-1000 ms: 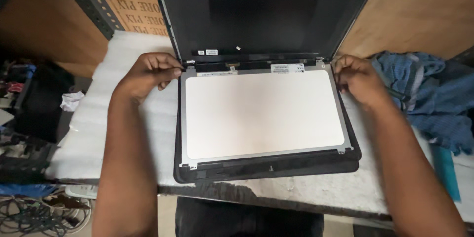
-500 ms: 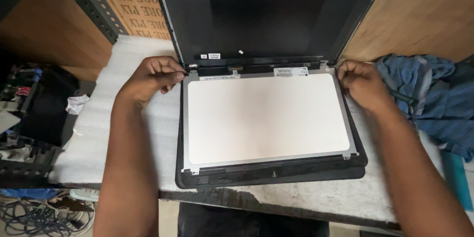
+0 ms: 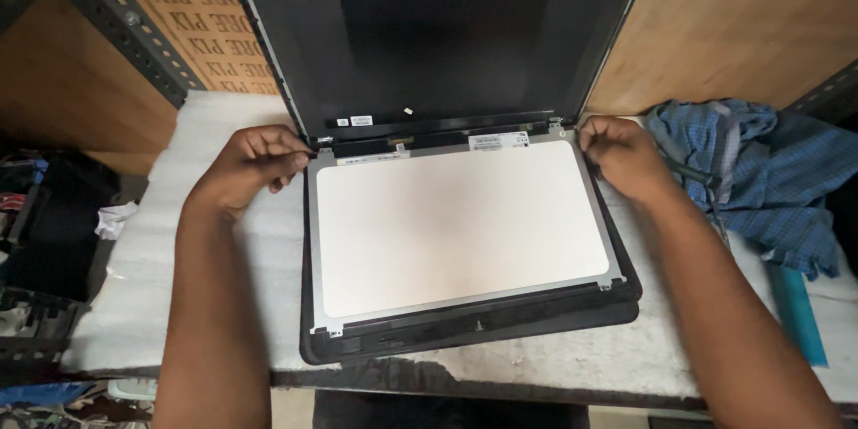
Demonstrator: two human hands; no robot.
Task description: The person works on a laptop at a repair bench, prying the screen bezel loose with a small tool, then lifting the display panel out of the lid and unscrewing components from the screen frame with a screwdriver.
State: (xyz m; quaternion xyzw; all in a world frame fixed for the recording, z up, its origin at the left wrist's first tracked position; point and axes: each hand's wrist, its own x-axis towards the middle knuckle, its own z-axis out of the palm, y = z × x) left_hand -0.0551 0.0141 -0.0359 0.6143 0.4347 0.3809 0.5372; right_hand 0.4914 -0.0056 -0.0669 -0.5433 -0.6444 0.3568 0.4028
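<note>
on the laptop base, the display panel already lies face down out of the open lid, its far corners pinched by the left hand and right hand, the cable end apparently still attached, a blue cloth beside.

Both forearms bare, reaching forward, well apart; left hand palm down, fingers curled inward, tips pinched together; right hand palm down, knuckles up, fingers bent, tips tucked under
</note>
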